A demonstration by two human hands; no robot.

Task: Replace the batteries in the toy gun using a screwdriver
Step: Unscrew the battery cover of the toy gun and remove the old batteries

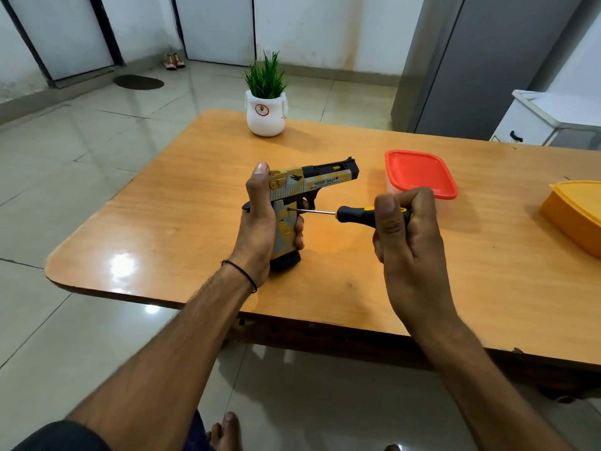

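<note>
Left hand (260, 219) grips the toy gun (300, 196) upright on the table (182, 203), fingers curled round its grip. Right hand (406, 229) clenches the screwdriver (357, 215) handle; the tip, beyond the right fingertips, meets the grip beside the left fingers.

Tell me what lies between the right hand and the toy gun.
In the head view, only the screwdriver: held by the right hand, its shaft bridges the gap, tip on the grip of the toy gun.
</note>
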